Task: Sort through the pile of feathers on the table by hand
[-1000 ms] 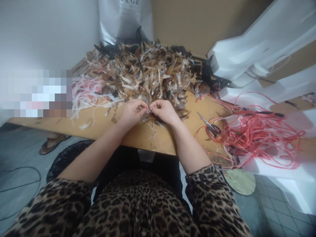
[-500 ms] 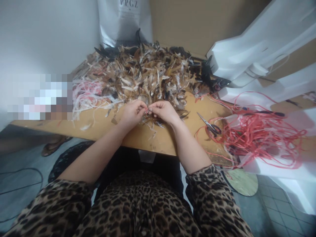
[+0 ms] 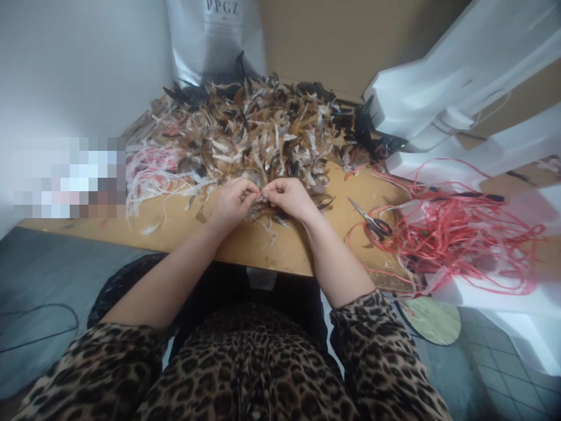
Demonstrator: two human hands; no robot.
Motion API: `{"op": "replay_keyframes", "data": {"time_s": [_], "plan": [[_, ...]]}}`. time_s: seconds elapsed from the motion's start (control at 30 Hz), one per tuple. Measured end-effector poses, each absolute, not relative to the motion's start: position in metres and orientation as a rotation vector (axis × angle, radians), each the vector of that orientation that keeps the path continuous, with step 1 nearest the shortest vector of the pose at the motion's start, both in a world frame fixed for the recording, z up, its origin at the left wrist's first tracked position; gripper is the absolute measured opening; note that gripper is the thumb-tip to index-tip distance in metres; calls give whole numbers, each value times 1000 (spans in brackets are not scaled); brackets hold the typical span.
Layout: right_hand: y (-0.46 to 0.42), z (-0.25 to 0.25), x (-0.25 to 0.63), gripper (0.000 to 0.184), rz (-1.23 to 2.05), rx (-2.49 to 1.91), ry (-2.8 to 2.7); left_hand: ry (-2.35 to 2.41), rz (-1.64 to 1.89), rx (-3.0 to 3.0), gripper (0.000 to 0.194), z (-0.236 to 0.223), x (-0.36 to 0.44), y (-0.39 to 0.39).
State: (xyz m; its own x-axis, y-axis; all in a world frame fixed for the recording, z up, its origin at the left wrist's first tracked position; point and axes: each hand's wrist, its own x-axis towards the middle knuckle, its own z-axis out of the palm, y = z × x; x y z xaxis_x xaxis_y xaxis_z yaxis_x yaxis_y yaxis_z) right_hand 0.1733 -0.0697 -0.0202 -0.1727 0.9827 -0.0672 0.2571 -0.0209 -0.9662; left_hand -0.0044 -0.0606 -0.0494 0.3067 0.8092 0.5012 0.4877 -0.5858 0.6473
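Observation:
My left hand (image 3: 234, 202) and my right hand (image 3: 288, 197) meet fingertip to fingertip over the wooden table (image 3: 245, 242), just in front of a big heap of brown, white and black feathers (image 3: 263, 131). Both hands are closed in a pinch on a small bunch of feathers (image 3: 262, 199) between them; a bit of red string shows at the pinch. Loose feather scraps lie under the hands.
Scissors (image 3: 370, 219) lie right of my right hand, beside a tangle of red string (image 3: 456, 234). White foam pieces (image 3: 460, 88) stack at the right. White and pink strips (image 3: 153, 169) lie left of the heap. A grey bag (image 3: 217, 38) stands behind it.
The hands stay pinched together in the same spot. A sandalled foot seen under the table's left edge has left the view; the camera has shifted slightly.

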Motion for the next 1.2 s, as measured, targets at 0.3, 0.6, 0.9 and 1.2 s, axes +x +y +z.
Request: {"op": "replay_keyframes", "data": {"time_s": [0.3,0.6,0.9,1.2], "plan": [[-70,-29,171,10,993,-1339,-1644,1207,1166,2182,12,-50,-4,-61],[-66,-35,173,5,788,-1409,-1678,1251,1197,2148,16,-51,-4,-63],[-65,-37,176,5,702,-1477,-1707,1227,1153,2219,12,-51,-5,-63],[-65,-37,177,6,720,-1495,-1690,1222,1115,2275,11,-49,-8,-63]]}}
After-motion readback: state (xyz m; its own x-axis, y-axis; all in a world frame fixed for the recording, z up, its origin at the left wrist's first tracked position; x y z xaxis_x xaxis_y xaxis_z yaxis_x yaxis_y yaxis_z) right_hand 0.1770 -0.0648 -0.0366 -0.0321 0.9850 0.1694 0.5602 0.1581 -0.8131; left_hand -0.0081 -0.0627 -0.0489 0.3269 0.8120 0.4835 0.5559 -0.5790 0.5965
